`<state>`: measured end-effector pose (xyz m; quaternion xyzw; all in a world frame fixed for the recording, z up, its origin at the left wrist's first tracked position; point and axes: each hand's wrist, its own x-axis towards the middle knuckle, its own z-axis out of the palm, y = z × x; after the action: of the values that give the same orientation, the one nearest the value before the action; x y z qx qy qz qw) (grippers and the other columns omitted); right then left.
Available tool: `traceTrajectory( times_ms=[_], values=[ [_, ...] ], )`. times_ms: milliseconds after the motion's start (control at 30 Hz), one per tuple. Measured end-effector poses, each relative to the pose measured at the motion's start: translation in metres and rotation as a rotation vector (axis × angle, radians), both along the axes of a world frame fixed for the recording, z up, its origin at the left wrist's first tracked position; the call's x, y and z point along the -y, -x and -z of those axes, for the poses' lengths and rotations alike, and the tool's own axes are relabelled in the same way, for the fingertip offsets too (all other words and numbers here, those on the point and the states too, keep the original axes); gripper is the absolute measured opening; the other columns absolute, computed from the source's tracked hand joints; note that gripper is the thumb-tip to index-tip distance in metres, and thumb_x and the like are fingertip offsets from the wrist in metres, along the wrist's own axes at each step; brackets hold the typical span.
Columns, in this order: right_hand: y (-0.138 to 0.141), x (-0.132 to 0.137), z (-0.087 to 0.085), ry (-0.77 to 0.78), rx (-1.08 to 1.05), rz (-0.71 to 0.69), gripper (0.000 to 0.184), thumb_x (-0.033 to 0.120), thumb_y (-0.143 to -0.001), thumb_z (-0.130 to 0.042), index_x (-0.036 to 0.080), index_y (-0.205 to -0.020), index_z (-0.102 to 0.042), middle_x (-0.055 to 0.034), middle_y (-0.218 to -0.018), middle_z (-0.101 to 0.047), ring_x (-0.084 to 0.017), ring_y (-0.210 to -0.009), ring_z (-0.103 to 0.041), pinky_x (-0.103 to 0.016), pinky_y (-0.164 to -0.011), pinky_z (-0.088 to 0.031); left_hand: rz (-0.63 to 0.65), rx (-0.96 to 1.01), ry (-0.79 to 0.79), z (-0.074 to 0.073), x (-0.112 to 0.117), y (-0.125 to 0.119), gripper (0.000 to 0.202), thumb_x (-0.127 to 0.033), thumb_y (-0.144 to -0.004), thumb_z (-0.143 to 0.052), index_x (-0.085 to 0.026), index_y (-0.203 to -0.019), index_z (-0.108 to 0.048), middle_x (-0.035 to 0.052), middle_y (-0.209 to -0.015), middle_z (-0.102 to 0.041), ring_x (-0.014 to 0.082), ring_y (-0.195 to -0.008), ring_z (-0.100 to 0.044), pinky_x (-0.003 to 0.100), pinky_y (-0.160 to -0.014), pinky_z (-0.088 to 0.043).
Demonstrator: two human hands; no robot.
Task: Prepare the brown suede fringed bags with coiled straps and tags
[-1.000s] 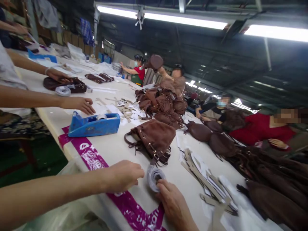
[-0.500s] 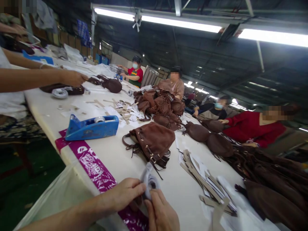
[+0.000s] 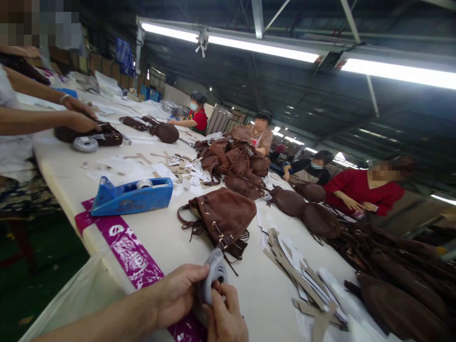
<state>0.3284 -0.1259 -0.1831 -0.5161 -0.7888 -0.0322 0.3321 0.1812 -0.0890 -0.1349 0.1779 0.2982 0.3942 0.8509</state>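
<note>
A coiled bag strap in a pale grey wrapping (image 3: 205, 286) is between my two hands, low in the middle of the view. My left hand (image 3: 178, 290) grips the coil from its left side, thumb along the upper edge. On the near right, my right hand (image 3: 228, 313) is closed, its fingertips pinching at the coil's centre. The strap's upper end runs to a metal ring on a brown drawstring bag (image 3: 228, 211), which lies on its side just beyond my hands. Fringe and thin cords hang from the bag.
A blue tape dispenser (image 3: 131, 198) stands left on the pale table (image 3: 171, 237), by a purple printed strip (image 3: 133, 256). Beige and white strips (image 3: 295, 266) lie right of the bag. A pile of brown bags (image 3: 235, 161) is behind. Co-workers' hands (image 3: 80, 116) work at left.
My right hand has shifted left, its fingers now at the coil's middle instead of its lower edge. The coil has turned slightly. At left, a co-worker's hands have moved onto a brown bag.
</note>
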Motion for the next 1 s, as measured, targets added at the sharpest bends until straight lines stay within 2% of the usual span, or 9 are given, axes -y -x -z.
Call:
traceTrajectory(
  times_ms=[200,333,433,500,600,700,800,900,1000],
  values=[
    [-0.002,-0.01,-0.004,-0.002,-0.017,-0.126,0.034,0.019,-0.093,-0.039,0.027,-0.115,-0.063,-0.0084,-0.108,-0.068,-0.02,-0.079,-0.071,-0.023,-0.067,-0.058,0.009,-0.035,-0.126,-0.006,-0.006,0.011,0.034,-0.039,-0.06,-0.083,-0.011,-0.073,-0.068,0.0055,-0.071,-0.067,0.0156,-0.068,-0.058,0.025,-0.071,-0.044],
    [-0.016,-0.016,-0.014,0.151,-0.172,-0.394,0.033,0.036,-0.095,-0.04,0.03,-0.119,-0.062,-0.0064,-0.107,-0.068,-0.018,-0.087,-0.07,-0.02,-0.072,-0.056,0.157,-0.112,-0.165,-0.015,-0.013,0.016,0.042,-0.047,-0.057,-0.084,-0.011,-0.072,-0.068,0.0046,-0.068,-0.065,0.0145,-0.063,-0.055,0.025,-0.066,-0.043],
    [-0.041,-0.015,-0.025,0.181,-0.264,-0.502,0.033,0.043,-0.094,-0.043,0.028,-0.114,-0.065,-0.0073,-0.105,-0.069,-0.019,-0.088,-0.069,-0.022,-0.077,-0.055,0.251,-0.221,-0.306,-0.022,-0.02,0.023,0.046,-0.055,-0.063,-0.078,-0.011,-0.071,-0.067,0.0047,-0.066,-0.063,0.0137,-0.061,-0.051,0.023,-0.062,-0.039],
    [-0.066,-0.01,-0.034,0.197,-0.264,-0.429,0.028,0.037,-0.093,-0.048,0.026,-0.112,-0.066,-0.0076,-0.102,-0.07,-0.019,-0.087,-0.069,-0.024,-0.079,-0.054,0.273,-0.32,-0.404,-0.023,-0.03,0.029,0.046,-0.057,-0.065,-0.075,-0.012,-0.071,-0.065,0.0042,-0.066,-0.062,0.0139,-0.061,-0.05,0.023,-0.061,-0.037],
    [-0.112,0.003,-0.047,0.265,-0.205,-0.172,0.022,0.029,-0.092,-0.05,0.025,-0.105,-0.067,-0.0045,-0.086,-0.071,-0.016,-0.074,-0.067,-0.023,-0.072,-0.053,0.293,-0.439,-0.515,-0.017,-0.05,0.032,0.046,-0.059,-0.066,-0.073,-0.014,-0.075,-0.064,0.002,-0.066,-0.061,0.0142,-0.061,-0.048,0.023,-0.06,-0.035],
    [-0.156,0.017,-0.057,0.361,-0.168,0.055,0.023,0.032,-0.091,-0.05,0.023,-0.099,-0.069,-0.0033,-0.076,-0.071,-0.017,-0.068,-0.067,-0.023,-0.065,-0.052,0.308,-0.47,-0.621,-0.01,-0.067,0.024,0.049,-0.063,-0.068,-0.069,-0.015,-0.077,-0.062,0.0007,-0.066,-0.06,0.0141,-0.061,-0.046,0.023,-0.059,-0.033],
    [-0.189,0.022,-0.069,0.422,-0.163,0.281,0.03,0.039,-0.09,-0.048,0.021,-0.099,-0.07,-0.0045,-0.078,-0.073,-0.02,-0.068,-0.068,-0.027,-0.067,-0.052,0.294,-0.496,-0.652,-0.01,-0.076,0.009,0.048,-0.063,-0.071,-0.065,-0.016,-0.073,-0.061,0.0013,-0.072,-0.061,0.015,-0.066,-0.048,0.023,-0.063,-0.035],
    [-0.211,0.012,-0.086,0.453,-0.031,0.45,0.033,0.037,-0.092,-0.042,0.02,-0.101,-0.07,-0.0047,-0.088,-0.074,-0.02,-0.075,-0.069,-0.028,-0.072,-0.052,0.306,-0.47,-0.597,-0.014,-0.08,-0.006,0.048,-0.063,-0.069,-0.067,-0.016,-0.071,-0.061,0.0018,-0.074,-0.061,0.0151,-0.067,-0.049,0.024,-0.064,-0.035],
    [-0.221,-0.018,-0.098,0.469,0.202,0.579,0.032,0.026,-0.094,-0.039,0.021,-0.105,-0.068,-0.0058,-0.104,-0.073,-0.02,-0.096,-0.067,-0.027,-0.087,-0.048,0.329,-0.387,-0.54,-0.017,-0.085,-0.016,0.049,-0.063,-0.066,-0.07,-0.015,-0.069,-0.062,0.0024,-0.073,-0.061,0.0154,-0.069,-0.05,0.024,-0.066,-0.036]
  ],
)
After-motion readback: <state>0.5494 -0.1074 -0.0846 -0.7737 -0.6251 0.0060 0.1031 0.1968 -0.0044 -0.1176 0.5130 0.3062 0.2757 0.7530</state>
